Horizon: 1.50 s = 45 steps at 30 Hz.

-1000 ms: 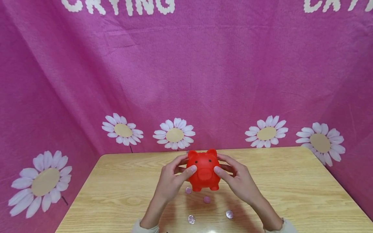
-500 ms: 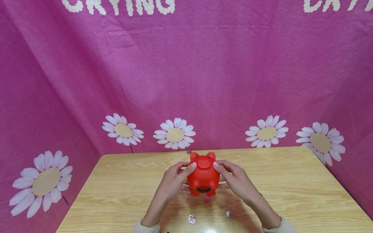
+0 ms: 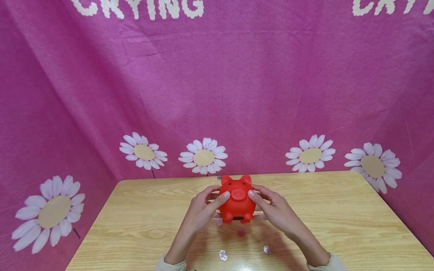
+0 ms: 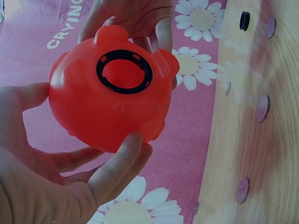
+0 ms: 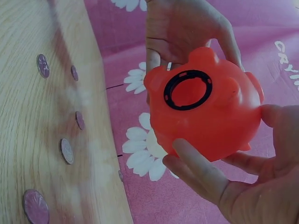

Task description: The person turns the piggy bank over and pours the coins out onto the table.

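Note:
A red piggy bank (image 3: 238, 203) is held up over the table, its snout toward the head camera. My left hand (image 3: 203, 209) grips one side of it, thumb beside the snout and fingers behind. On the opposite side my right hand (image 3: 276, 210) holds it the same way. From below, the left wrist view shows the belly hole uncovered, ringed by a black rim (image 4: 100, 70); red interior shows through it. The right wrist view shows this same opening, with the left hand (image 5: 187, 28) beyond the bank.
Several coins (image 3: 223, 255) lie scattered on the wooden table (image 3: 145, 226), under and in front of the piggy bank. A small round black plug (image 4: 244, 21) stands on the tabletop. Behind hangs a pink cloth (image 3: 237, 94) printed with daisies.
The piggy bank tipped back, snout up and belly hole toward the head camera, then came partly down again, so only a sliver of the hole shows there now. Both hands kept their grip.

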### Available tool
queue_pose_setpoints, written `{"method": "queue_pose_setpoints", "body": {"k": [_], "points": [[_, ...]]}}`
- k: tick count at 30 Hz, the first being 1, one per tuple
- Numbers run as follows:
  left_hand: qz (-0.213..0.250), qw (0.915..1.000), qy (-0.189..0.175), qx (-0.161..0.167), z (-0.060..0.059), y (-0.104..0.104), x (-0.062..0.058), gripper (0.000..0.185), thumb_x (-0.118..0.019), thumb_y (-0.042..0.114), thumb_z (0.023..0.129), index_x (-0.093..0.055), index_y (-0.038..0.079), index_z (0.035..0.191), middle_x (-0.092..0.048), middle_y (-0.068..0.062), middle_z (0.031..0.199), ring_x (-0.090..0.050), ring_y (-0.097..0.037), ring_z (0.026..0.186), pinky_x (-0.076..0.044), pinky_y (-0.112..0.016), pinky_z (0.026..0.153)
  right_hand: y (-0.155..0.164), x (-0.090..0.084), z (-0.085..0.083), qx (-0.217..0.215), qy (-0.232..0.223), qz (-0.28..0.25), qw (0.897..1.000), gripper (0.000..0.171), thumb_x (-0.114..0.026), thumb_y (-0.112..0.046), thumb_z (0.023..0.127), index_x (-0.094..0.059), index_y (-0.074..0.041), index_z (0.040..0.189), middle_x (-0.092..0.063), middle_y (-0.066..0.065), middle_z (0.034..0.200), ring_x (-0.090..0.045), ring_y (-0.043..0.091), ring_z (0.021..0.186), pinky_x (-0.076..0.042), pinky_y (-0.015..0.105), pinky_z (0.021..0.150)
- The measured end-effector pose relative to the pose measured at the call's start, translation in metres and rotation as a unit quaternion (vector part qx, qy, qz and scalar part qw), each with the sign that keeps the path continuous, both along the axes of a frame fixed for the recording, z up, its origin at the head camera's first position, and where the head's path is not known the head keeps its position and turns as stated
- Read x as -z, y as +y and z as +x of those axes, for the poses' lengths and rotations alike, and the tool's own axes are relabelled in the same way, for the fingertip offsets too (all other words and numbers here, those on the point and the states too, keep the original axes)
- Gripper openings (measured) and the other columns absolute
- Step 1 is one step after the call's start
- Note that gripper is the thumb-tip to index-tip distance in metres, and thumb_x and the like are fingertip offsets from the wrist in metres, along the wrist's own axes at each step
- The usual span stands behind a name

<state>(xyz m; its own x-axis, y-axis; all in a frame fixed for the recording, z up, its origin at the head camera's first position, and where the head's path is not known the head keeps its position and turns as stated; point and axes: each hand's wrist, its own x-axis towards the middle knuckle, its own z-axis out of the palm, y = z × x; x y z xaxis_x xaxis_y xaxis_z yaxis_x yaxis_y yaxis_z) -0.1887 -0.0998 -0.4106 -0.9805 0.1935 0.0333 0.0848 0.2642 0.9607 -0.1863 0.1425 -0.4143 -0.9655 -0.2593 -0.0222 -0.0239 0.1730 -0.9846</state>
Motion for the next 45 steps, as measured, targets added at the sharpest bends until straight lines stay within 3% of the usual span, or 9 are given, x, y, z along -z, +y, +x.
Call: {"method": "queue_pose_setpoints", "body": {"k": [9, 16, 19, 23, 25, 30, 34, 40, 45], "points": [[0.037, 0.996, 0.081, 0.01, 0.002, -0.002, 0.001, 0.059, -0.076, 0.03, 0.098, -0.06, 0.017, 0.152, -0.069, -0.013, 0.143, -0.072, -0.032, 0.12, -0.067, -0.04, 0.094, 0.007, -0.006, 0.001, -0.014, 0.075, -0.02, 0.997, 0.056, -0.072, -0.022, 0.104, -0.054, -0.009, 0.155, -0.055, 0.024, 0.154, -0.073, 0.034, 0.125, -0.067, 0.037, 0.094], [0.072, 0.9715, 0.222, 0.038, 0.01, -0.002, -0.006, 0.066, -0.081, 0.015, 0.092, -0.058, 0.018, 0.153, -0.064, -0.008, 0.15, -0.065, -0.028, 0.132, -0.063, -0.035, 0.102, 0.012, -0.013, 0.01, -0.027, 0.22, -0.044, 0.974, 0.057, -0.076, -0.001, 0.097, -0.059, -0.011, 0.15, -0.059, 0.008, 0.154, -0.067, 0.012, 0.134, -0.064, 0.03, 0.098], [0.07, 0.946, 0.311, 0.06, 0.013, -0.002, -0.009, 0.067, -0.084, 0.011, 0.089, -0.059, 0.015, 0.152, -0.059, -0.011, 0.156, -0.061, -0.023, 0.139, -0.061, -0.035, 0.106, 0.013, -0.017, 0.016, -0.038, 0.298, -0.057, 0.952, 0.063, -0.078, 0.01, 0.09, -0.061, -0.007, 0.148, -0.058, 0.004, 0.156, -0.062, 0.009, 0.139, -0.062, 0.028, 0.101], [0.052, 0.8859, 0.454, 0.08, 0.014, -0.006, -0.014, 0.067, -0.088, 0.014, 0.085, -0.061, 0.007, 0.146, -0.054, -0.023, 0.157, -0.059, -0.031, 0.142, -0.06, -0.043, 0.109, 0.015, -0.021, 0.019, -0.073, 0.417, -0.085, 0.902, 0.071, -0.082, 0.022, 0.076, -0.063, 0.004, 0.142, -0.052, 0.021, 0.159, -0.057, 0.019, 0.146, -0.058, 0.031, 0.107], [0.046, 0.8731, 0.478, 0.083, 0.014, -0.008, -0.016, 0.069, -0.089, 0.013, 0.083, -0.061, 0.005, 0.145, -0.053, -0.025, 0.157, -0.058, -0.033, 0.143, -0.059, -0.043, 0.111, 0.015, -0.022, 0.017, -0.085, 0.441, -0.095, 0.889, 0.073, -0.082, 0.025, 0.073, -0.062, 0.007, 0.14, -0.05, 0.026, 0.159, -0.055, 0.023, 0.148, -0.057, 0.032, 0.109], [0.063, 0.9013, 0.418, 0.094, 0.01, -0.009, -0.014, 0.075, -0.088, -0.005, 0.077, -0.061, 0.005, 0.146, -0.05, -0.023, 0.16, -0.055, -0.024, 0.147, -0.055, -0.037, 0.114, 0.013, -0.018, 0.01, -0.083, 0.413, -0.093, 0.902, 0.071, -0.081, 0.026, 0.075, -0.065, 0.002, 0.139, -0.051, 0.016, 0.161, -0.055, 0.016, 0.148, -0.057, 0.03, 0.107], [0.076, 0.9017, 0.413, 0.102, 0.01, -0.01, -0.014, 0.074, -0.087, -0.007, 0.076, -0.061, 0.004, 0.145, -0.05, -0.024, 0.161, -0.053, -0.031, 0.149, -0.055, -0.043, 0.114, 0.013, -0.015, 0.009, -0.084, 0.42, -0.097, 0.898, 0.069, -0.081, 0.027, 0.073, -0.065, 0.004, 0.137, -0.05, 0.023, 0.16, -0.055, 0.02, 0.149, -0.057, 0.032, 0.108], [0.078, 0.9213, 0.368, 0.099, 0.004, -0.011, -0.01, 0.071, -0.086, -0.007, 0.08, -0.061, 0.004, 0.146, -0.049, -0.019, 0.162, -0.053, -0.026, 0.149, -0.052, -0.036, 0.116, 0.012, -0.012, 0.005, -0.061, 0.358, -0.072, 0.929, 0.066, -0.082, 0.022, 0.078, -0.065, 0.001, 0.138, -0.05, 0.015, 0.162, -0.056, 0.013, 0.147, -0.059, 0.029, 0.106], [0.07, 0.9263, 0.358, 0.093, 0.003, -0.011, -0.009, 0.07, -0.087, -0.004, 0.081, -0.062, 0.004, 0.145, -0.051, -0.019, 0.161, -0.055, -0.031, 0.146, -0.052, -0.035, 0.116, 0.013, -0.009, 0.004, -0.059, 0.349, -0.068, 0.933, 0.067, -0.082, 0.021, 0.078, -0.064, 0.002, 0.14, -0.049, 0.023, 0.161, -0.056, 0.014, 0.146, -0.06, 0.031, 0.105]]}}
